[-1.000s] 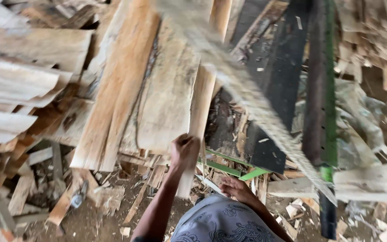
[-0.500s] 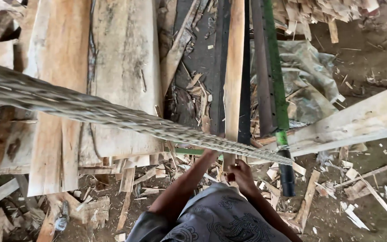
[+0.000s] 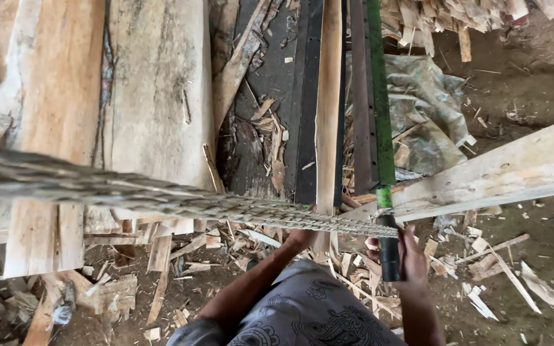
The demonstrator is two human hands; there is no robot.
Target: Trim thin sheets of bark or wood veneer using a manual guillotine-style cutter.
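My right hand (image 3: 410, 255) is closed around the black handle of a long green pole (image 3: 379, 115) that runs away from me over the wood pile. A thick braided rope (image 3: 161, 195) stretches from the left edge to the pole just above my hand. My left hand (image 3: 300, 238) reaches forward under the rope to the near end of a narrow pale plank (image 3: 328, 115). The rope hides its fingers. My patterned grey garment (image 3: 309, 307) fills the bottom centre.
Wide rough planks (image 3: 155, 96) lie at the left, dark metal strips (image 3: 302, 96) in the middle. A long pale board (image 3: 508, 170) juts in from the right. A crumpled tarp (image 3: 424, 109) lies behind the pole. Wood scraps and chips (image 3: 161, 269) cover the dirt floor.
My right hand has moved right and closed on the pole's black handle. My left arm has stretched forward under the rope. The view has shifted, and the rope now lies lower across it.
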